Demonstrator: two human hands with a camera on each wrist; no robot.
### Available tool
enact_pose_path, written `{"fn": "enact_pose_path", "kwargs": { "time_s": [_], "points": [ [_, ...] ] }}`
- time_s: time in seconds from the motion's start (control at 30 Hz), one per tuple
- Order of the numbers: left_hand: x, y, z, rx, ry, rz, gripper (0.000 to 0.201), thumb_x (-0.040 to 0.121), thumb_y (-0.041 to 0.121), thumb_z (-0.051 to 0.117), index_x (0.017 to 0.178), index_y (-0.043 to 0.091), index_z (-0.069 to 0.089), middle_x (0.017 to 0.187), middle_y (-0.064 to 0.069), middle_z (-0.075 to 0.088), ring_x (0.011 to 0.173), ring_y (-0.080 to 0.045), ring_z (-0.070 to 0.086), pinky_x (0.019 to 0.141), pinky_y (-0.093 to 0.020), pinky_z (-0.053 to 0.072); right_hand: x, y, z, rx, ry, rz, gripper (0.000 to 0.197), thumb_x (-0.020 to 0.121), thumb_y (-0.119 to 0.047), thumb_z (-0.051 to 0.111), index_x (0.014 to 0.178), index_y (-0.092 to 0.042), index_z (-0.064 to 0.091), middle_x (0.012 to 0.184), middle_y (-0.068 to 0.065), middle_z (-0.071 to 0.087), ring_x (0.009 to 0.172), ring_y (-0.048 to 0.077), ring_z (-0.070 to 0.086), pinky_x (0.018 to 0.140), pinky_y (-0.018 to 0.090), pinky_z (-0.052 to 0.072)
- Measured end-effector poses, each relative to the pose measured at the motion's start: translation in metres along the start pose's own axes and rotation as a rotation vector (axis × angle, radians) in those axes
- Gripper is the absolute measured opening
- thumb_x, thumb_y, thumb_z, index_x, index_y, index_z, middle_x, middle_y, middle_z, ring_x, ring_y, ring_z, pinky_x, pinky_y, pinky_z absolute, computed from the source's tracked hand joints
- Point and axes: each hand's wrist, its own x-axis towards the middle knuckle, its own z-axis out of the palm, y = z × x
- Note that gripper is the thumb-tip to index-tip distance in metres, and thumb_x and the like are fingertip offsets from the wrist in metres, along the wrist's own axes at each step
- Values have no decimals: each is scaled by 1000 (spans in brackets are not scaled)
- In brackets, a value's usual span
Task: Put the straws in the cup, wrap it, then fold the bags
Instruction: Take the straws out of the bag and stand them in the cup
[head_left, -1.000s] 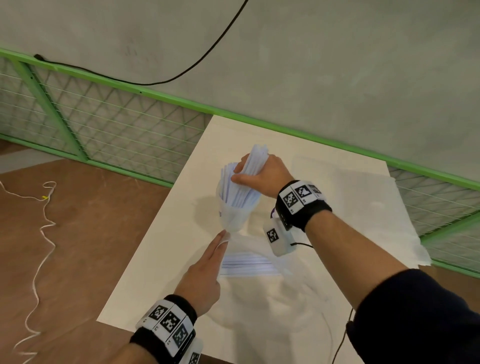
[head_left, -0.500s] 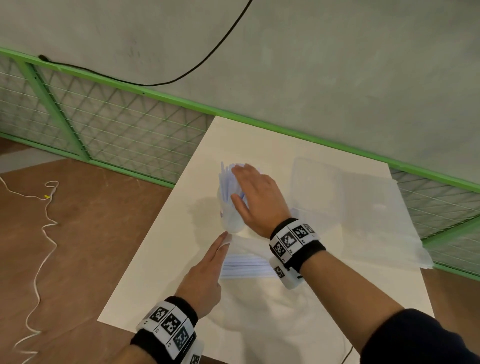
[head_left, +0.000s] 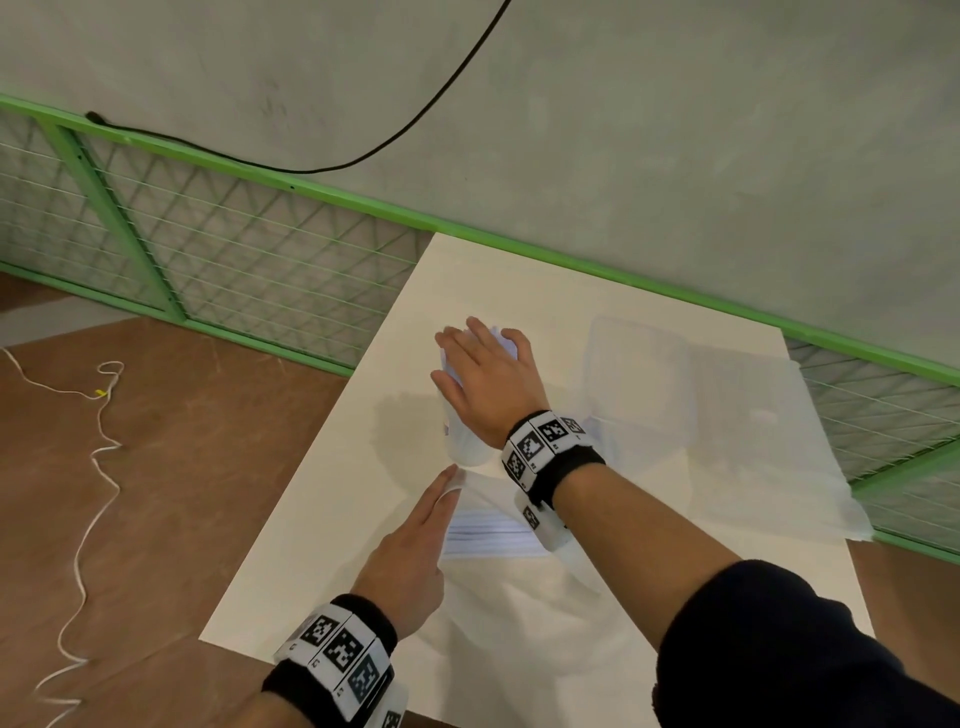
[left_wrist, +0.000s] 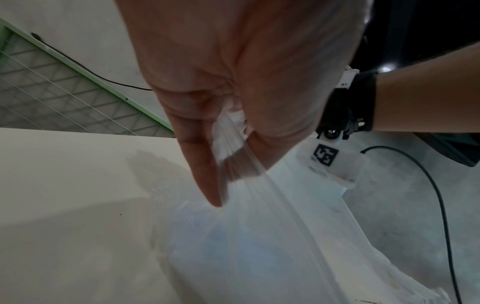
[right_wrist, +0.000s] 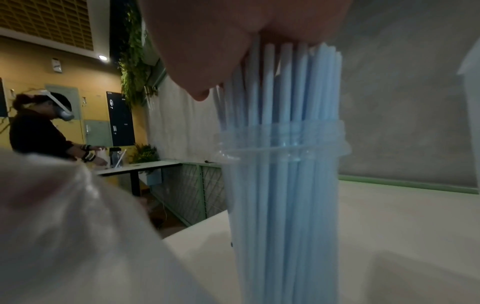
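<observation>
White table (head_left: 322, 499), right hand (head_left: 485, 387) now flat atop straws (right_wrist: 283, 164) in cup (head_left: 465, 447), left hand (head_left: 410, 561) still pinching bag (left_wrist: 259, 236).

From my head the light is even and soft, and my right hand (head_left: 485, 387) throws a faint shadow leftward on the bench (head_left: 332, 519). Both wrist views are dim and grainy. My left fingers (left_wrist: 205, 174) blur up close; straight lines bow toward the edges.
</observation>
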Motion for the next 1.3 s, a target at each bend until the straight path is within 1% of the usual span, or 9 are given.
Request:
{"fn": "enact_pose_path", "kwargs": {
  "time_s": [0.1, 0.2, 0.3, 0.43, 0.53, 0.6, 0.8, 1.07, 1.3],
  "points": [
    [0, -3, 0, 5, -6, -4, 100, 75, -13, 38, 152, 39, 3, 152, 36, -13, 124, -9, 50, 90, -28, 50, -7, -4, -15, 85, 185, -40, 49, 99, -40, 31, 135, -16, 54, 142, -2, 53, 137, 21, 39, 105, 44, 23],
    [1, -5, 1, 47, -23, -34, 99, 75, -10, 40, 150, 41, 2, 148, 41, -20, 107, -19, 62, 83, -36, 53, -39, -19, -30, 284, 443, -270, 29, 84, -10, 45, 95, -10, 72, 96, 5, 72, 87, 28, 66, 74, 38, 50],
    [4, -4, 0, 65, -21, -73, 99, 77, -7, 42, 148, 45, -3, 150, 39, -14, 101, -20, 62, 84, -35, 51, -97, -35, -23, 328, 255, -349, 24, 73, -6, 42, 70, -12, 64, 63, 3, 60, 53, 27, 56, 42, 31, 46],
    [6, -2, 5, 25, -24, 20, 101, 75, -13, 41, 151, 40, 0, 152, 36, -15, 133, -4, 40, 96, -31, 48, -141, -31, 17, 161, -484, -92, 35, 86, -2, 42, 117, -8, 57, 112, 12, 62, 100, 33, 59, 77, 44, 52],
    [7, 3, 9, -2, -29, 55, 101, 75, -13, 40, 152, 39, 1, 153, 36, -12, 138, 2, 28, 102, -26, 43, -145, -16, 43, 169, -633, 100, 63, 91, -3, 46, 150, -4, 25, 153, 14, 35, 137, 31, 39, 111, 37, 33],
    [6, 6, 10, -19, -35, 61, 101, 75, -14, 40, 151, 41, 1, 152, 36, -11, 138, 3, 27, 105, -24, 40, -143, -11, 54, 203, -684, 154, 69, 93, -7, 46, 154, -9, 14, 160, 9, 24, 144, 25, 29, 116, 33, 23],
    [6, 5, 10, -35, -21, 61, 101, 76, -14, 40, 151, 41, 2, 152, 36, -12, 139, 3, 26, 107, -26, 39, -139, -25, 69, 84, -653, 117, 37, 87, -9, 52, 124, -11, 48, 124, 9, 53, 118, 30, 49, 109, 42, 32],
    [4, 0, -1, -14, 29, 70, 102, 72, -15, 39, 150, 40, 4, 154, 34, -9, 134, 0, 36, 100, -26, 45, -167, -19, 65, 217, -570, 183, 24, 85, -28, 52, 105, -17, 46, 97, 7, 66, 83, 30, 56, 73, 33, 37],
    [7, -5, -4, -10, 56, 34, 99, 72, -16, 40, 152, 34, 11, 156, 31, -3, 134, -5, 38, 101, -22, 43, -192, -20, 27, 795, -164, 358, 37, 83, -24, 67, 62, -27, 37, 56, -10, 39, 54, 9, 40, 55, 26, 35]
  ]
}}
